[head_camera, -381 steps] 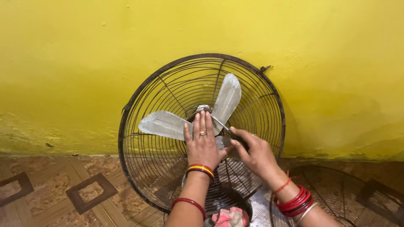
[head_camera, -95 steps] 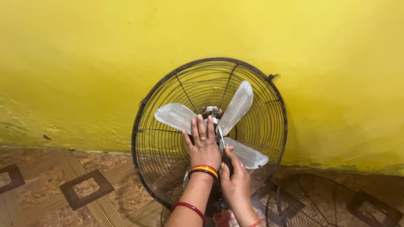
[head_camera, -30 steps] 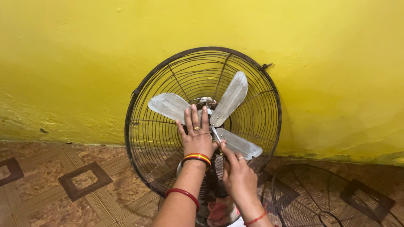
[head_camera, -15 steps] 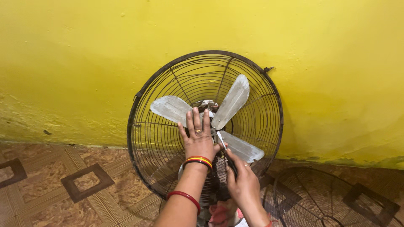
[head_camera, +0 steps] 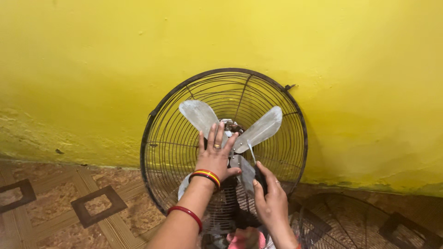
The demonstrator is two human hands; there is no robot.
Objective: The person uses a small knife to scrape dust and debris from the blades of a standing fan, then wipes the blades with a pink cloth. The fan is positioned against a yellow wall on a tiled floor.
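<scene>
Two hands work at the hub point(head_camera: 232, 127) of the fan blades point(head_camera: 230, 138). Our left hand point(head_camera: 213, 157) lies flat and open, fingers spread over the blade roots just below the hub, gripping nothing, only pressing. Our right hand point(head_camera: 272, 203), lower and to the right of it, closes around the dark handle of a screwdriver point(head_camera: 253, 162) whose shaft slants up toward the hub, just beside the left thumb. To do this well, we judge that we should keep the left palm firm so the blades cannot spin, and keep the tip seated squarely, pushing along the shaft. Behind our fingers curves the rusty wire guard point(head_camera: 194, 92); right of the right hand, a second grille point(head_camera: 355, 221) lies on the floor.
</scene>
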